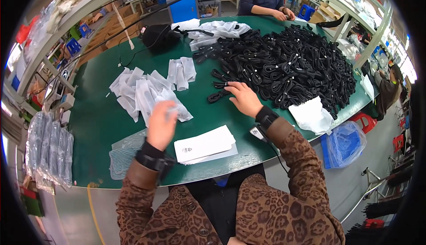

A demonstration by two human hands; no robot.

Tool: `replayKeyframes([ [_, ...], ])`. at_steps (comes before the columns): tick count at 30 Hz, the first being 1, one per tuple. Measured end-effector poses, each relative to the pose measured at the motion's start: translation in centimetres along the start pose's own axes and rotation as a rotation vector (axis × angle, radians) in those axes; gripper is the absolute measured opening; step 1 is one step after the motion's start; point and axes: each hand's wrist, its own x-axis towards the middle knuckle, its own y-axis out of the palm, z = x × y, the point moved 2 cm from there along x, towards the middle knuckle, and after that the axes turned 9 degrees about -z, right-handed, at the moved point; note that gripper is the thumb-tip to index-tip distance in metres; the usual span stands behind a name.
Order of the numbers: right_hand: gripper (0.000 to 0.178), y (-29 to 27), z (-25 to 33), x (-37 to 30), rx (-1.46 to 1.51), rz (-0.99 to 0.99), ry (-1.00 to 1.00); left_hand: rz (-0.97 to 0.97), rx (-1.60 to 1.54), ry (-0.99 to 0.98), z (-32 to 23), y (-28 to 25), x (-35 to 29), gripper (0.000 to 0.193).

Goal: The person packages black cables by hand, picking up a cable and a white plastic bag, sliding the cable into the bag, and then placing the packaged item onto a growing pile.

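Observation:
My right hand [244, 98] reaches to the near left edge of a large heap of coiled black cables [284, 67]. Its fingertips are closed on one small tied black cable [219, 86], with another coil [217, 96] lying just beside it. My left hand [161, 123] hovers at the near side of a loose pile of frosted plastic bags [148, 92]. It is smeared by motion, and I cannot make out whether anything is in its fingers. Between my forearms lies a stack of white paper slips [205, 145] with small dark print.
Clear bags with a striped look [124, 158] lie near the left forearm. More frosted bags [182, 73] and a black cloth-like bundle [159, 36] sit farther back. A crumpled white sheet [312, 115] rests at the right edge. Across the green table [95, 112], a co-worker [264, 1] handles something.

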Motion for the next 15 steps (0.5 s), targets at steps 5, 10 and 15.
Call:
replayKeyframes([
  [5, 0.027, 2.8, 0.5, 1.2, -0.238, 0.185, -0.112, 0.312, -0.125, 0.09, -4.5, 6.1, -5.3, 0.017],
  [10, 0.026, 2.4, 1.2, -1.3, -0.361, 0.32, -0.12, 0.368, -0.067, 0.097, -5.2, 9.7, -7.8, 0.02],
  [15, 0.019, 0.9, 0.8, -4.4, -0.231, 0.263, 0.027, 0.357, 0.121, 0.143, -5.3, 10.5, -8.1, 0.019],
])
